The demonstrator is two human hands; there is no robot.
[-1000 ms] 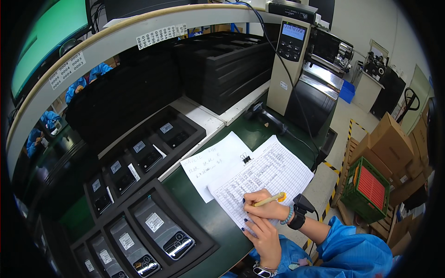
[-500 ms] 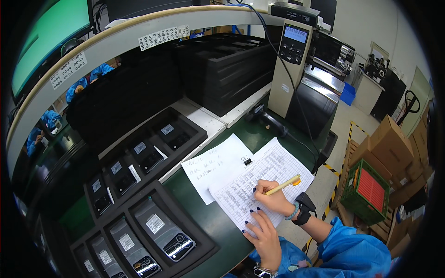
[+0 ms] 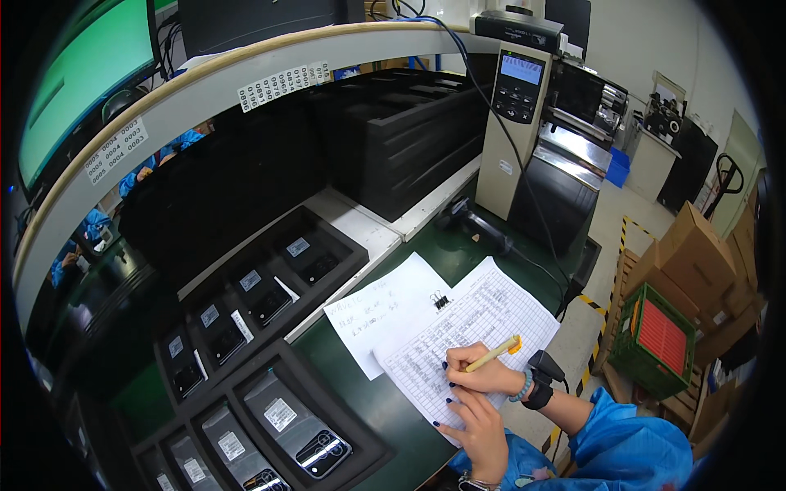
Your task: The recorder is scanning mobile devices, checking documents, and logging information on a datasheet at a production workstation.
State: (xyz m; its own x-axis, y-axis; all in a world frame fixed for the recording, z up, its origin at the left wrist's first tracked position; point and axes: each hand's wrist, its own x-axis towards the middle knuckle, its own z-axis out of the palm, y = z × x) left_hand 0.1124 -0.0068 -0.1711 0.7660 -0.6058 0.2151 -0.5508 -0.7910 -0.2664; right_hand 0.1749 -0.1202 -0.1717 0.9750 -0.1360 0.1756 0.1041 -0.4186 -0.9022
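My right hand (image 3: 488, 372) is closed around a yellow pen (image 3: 491, 354) with an orange clip end, its writing end down at a gridded form filled with handwriting (image 3: 491, 304). Just nearer to me, my left hand (image 3: 479, 427) rests on the lower edge of the form. Its fingers are stretched out and apart, and one fingertip lies close beside the writing hand. A black binder clip (image 3: 441, 301) grips the top of the form. Under and left of it lies a white sheet with handwritten notes (image 3: 360, 315).
At left, black foam trays (image 3: 360, 425) hold several phones (image 3: 299, 430) with white labels. Black foam stacks (image 3: 409, 155) stand behind. A label printer (image 3: 524, 123) and a handheld scanner (image 3: 479, 225) sit at the back right. Cartons (image 3: 696, 245) and a green crate (image 3: 643, 352) stand on the floor.
The view has shifted slightly, so things sit lower in the picture. My right hand and the pen have come a little nearer over the form, close to my left hand's fingers.
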